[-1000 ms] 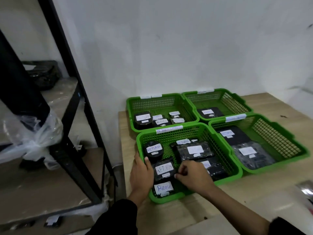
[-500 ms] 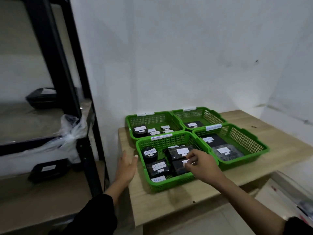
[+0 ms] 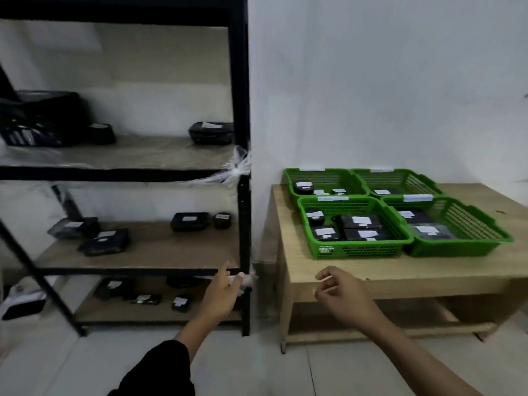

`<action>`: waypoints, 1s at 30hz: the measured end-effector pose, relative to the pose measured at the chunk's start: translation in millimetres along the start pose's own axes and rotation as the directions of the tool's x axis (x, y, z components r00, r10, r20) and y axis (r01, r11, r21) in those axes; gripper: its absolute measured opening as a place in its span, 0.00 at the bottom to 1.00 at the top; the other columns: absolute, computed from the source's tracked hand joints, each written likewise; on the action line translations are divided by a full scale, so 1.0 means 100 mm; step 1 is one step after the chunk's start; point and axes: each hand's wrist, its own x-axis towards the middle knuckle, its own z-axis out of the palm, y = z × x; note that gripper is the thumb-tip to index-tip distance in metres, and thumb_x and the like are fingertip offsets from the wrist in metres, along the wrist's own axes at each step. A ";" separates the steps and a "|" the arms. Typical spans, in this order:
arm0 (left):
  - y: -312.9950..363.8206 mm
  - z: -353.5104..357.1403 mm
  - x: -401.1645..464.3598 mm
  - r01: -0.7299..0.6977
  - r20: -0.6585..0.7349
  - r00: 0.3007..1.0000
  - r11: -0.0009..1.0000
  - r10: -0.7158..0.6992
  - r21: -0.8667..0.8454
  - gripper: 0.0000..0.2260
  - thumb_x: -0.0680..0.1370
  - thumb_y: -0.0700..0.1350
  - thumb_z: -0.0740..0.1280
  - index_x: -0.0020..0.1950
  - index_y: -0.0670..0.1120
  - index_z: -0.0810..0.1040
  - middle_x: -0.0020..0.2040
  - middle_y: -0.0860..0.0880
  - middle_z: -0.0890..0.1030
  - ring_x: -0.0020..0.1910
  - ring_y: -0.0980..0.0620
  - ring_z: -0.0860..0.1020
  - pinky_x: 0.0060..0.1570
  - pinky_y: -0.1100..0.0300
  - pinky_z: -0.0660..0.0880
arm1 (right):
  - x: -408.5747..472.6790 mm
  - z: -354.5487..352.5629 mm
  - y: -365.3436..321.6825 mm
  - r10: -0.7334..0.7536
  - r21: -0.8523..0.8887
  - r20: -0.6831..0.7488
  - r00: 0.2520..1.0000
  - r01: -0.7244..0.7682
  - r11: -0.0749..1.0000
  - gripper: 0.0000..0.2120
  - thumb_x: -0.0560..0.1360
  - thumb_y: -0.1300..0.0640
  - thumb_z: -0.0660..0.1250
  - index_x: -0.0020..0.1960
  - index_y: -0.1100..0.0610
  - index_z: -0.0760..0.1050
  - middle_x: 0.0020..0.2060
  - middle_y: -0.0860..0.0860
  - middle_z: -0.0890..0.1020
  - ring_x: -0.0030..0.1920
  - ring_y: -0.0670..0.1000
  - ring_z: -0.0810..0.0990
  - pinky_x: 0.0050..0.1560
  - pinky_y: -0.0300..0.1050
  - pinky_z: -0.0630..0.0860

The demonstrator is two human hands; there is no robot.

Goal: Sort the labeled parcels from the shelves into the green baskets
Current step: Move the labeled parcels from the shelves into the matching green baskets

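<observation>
**A:** Start at the shelving. What lies on it?

**B:** Black metal rack (image 3: 243, 138), three boards showing. Top board: dark bags bunched at the far left (image 3: 43, 118), one labelled parcel (image 3: 211, 133) just inside the rack's right post. Middle board: three flat parcels toward the left (image 3: 103, 242), then a larger parcel (image 3: 190, 221) and a small one (image 3: 222, 220) beside that post. Bottom board: several small labelled parcels (image 3: 144, 299), blurred. Torn clear plastic (image 3: 237, 168) is knotted on the post.

**A:** And the left hand?

**B:** Left hand (image 3: 222, 292) is raised in front of the rack's right post, at the level of the middle board's front edge. Fingers extended and relaxed, holding nothing. The nearest parcels sit above and behind it on the middle board, apart from the fingers. Black sleeve (image 3: 160, 370) on that arm.

**A:** Right of the post?

**B:** Right hand (image 3: 341, 292) hangs in front of the wooden table (image 3: 291, 270), which stands right of the rack. Fingers loosely curled, nothing in them. Above and beyond it, four green baskets (image 3: 357, 250) stand in a two-by-two block on the table, rims touching. Black parcels with white labels (image 3: 361, 226) lie in all four. The hand touches none of them.
</observation>
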 end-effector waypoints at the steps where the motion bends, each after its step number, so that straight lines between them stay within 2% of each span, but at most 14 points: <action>1: -0.07 -0.11 -0.08 0.020 -0.020 1.000 1.000 -0.020 -0.006 0.25 0.80 0.52 0.57 0.76 0.48 0.56 0.71 0.47 0.68 0.69 0.47 0.67 0.63 0.56 0.65 | -0.05 0.07 -0.10 -0.021 -0.012 0.025 0.999 0.021 1.000 0.08 0.71 0.57 0.70 0.49 0.51 0.74 0.36 0.45 0.81 0.38 0.45 0.81 0.42 0.40 0.75; 6: -0.49 -0.71 -0.36 0.075 -0.099 0.992 0.994 -0.082 -0.074 0.24 0.80 0.51 0.59 0.74 0.46 0.59 0.70 0.44 0.68 0.68 0.47 0.68 0.65 0.55 0.65 | -0.14 0.43 -0.54 -0.093 -0.023 0.043 0.995 0.094 0.995 0.08 0.71 0.55 0.72 0.47 0.50 0.75 0.36 0.44 0.80 0.38 0.43 0.79 0.36 0.32 0.71; 8: -0.64 -0.97 -0.47 0.094 -0.116 0.988 0.991 -0.105 -0.095 0.24 0.80 0.51 0.59 0.74 0.46 0.59 0.70 0.44 0.69 0.67 0.47 0.69 0.64 0.55 0.66 | -0.14 0.62 -0.72 -0.101 -0.031 0.061 0.993 0.103 0.994 0.08 0.70 0.56 0.72 0.46 0.50 0.75 0.36 0.44 0.80 0.39 0.45 0.79 0.40 0.34 0.73; 11: -0.97 -1.47 -0.65 0.120 -0.151 0.979 0.988 -0.133 -0.096 0.24 0.80 0.50 0.59 0.74 0.45 0.59 0.66 0.47 0.71 0.64 0.49 0.70 0.60 0.58 0.65 | -0.11 1.01 -1.09 -0.139 -0.054 0.101 0.985 0.145 0.988 0.09 0.70 0.57 0.71 0.43 0.46 0.74 0.36 0.43 0.81 0.41 0.46 0.80 0.47 0.43 0.78; 15: -1.38 -2.25 -0.84 0.149 -0.210 0.964 0.986 -0.161 -0.071 0.23 0.80 0.50 0.58 0.74 0.45 0.59 0.71 0.45 0.68 0.70 0.47 0.67 0.64 0.58 0.64 | -0.07 1.70 -1.70 -0.179 -0.015 0.149 0.973 0.183 0.983 0.07 0.73 0.56 0.70 0.49 0.50 0.74 0.37 0.43 0.80 0.41 0.42 0.79 0.43 0.35 0.75; 17: -1.61 -2.76 -0.87 0.153 -0.243 0.957 0.988 -0.157 -0.034 0.22 0.80 0.50 0.58 0.73 0.45 0.61 0.70 0.44 0.70 0.69 0.46 0.68 0.62 0.59 0.64 | -0.06 2.12 -2.04 -0.160 0.035 0.157 0.974 0.157 0.987 0.07 0.73 0.55 0.70 0.49 0.51 0.74 0.38 0.44 0.81 0.42 0.46 0.79 0.43 0.39 0.75; 19: -1.73 -3.14 -0.85 0.153 -0.265 0.953 0.988 -0.149 -0.007 0.21 0.80 0.50 0.59 0.72 0.45 0.63 0.68 0.45 0.71 0.66 0.46 0.71 0.63 0.57 0.65 | -0.07 2.41 -2.25 -0.140 0.058 0.177 0.974 0.132 0.990 0.08 0.73 0.54 0.70 0.51 0.51 0.74 0.39 0.45 0.81 0.42 0.45 0.79 0.39 0.36 0.72; 22: -1.98 -3.79 -0.80 0.114 -0.321 0.942 0.993 -0.102 0.020 0.18 0.80 0.48 0.58 0.69 0.44 0.65 0.62 0.48 0.74 0.57 0.52 0.72 0.54 0.62 0.65 | -0.07 2.96 -2.59 -0.148 0.052 0.201 0.968 0.140 0.989 0.09 0.74 0.53 0.70 0.52 0.51 0.74 0.40 0.45 0.81 0.40 0.40 0.77 0.36 0.32 0.69; 25: -2.19 -4.25 -0.73 0.127 -0.347 0.931 0.992 -0.116 0.011 0.18 0.81 0.47 0.58 0.70 0.43 0.64 0.60 0.48 0.73 0.53 0.53 0.70 0.46 0.64 0.66 | -0.06 3.32 -2.83 -0.119 0.049 0.220 0.968 0.111 0.993 0.09 0.74 0.53 0.70 0.53 0.51 0.74 0.40 0.45 0.81 0.42 0.41 0.77 0.37 0.34 0.71; 28: -2.39 -4.58 -0.63 0.140 -0.369 0.919 0.990 -0.139 -0.023 0.19 0.80 0.48 0.59 0.69 0.44 0.65 0.60 0.45 0.75 0.59 0.48 0.73 0.54 0.59 0.65 | -0.04 3.56 -2.97 -0.087 0.047 0.230 0.969 0.078 0.996 0.09 0.73 0.55 0.70 0.52 0.54 0.75 0.40 0.47 0.81 0.42 0.43 0.78 0.39 0.34 0.71; 30: -2.50 -4.74 -0.52 0.148 -0.370 0.916 0.988 -0.152 -0.038 0.19 0.80 0.49 0.60 0.69 0.44 0.66 0.60 0.45 0.75 0.58 0.48 0.73 0.55 0.59 0.64 | 0.04 3.69 -3.05 -0.085 0.031 0.225 0.971 0.080 0.996 0.09 0.73 0.55 0.70 0.52 0.55 0.76 0.37 0.45 0.81 0.41 0.42 0.77 0.38 0.32 0.70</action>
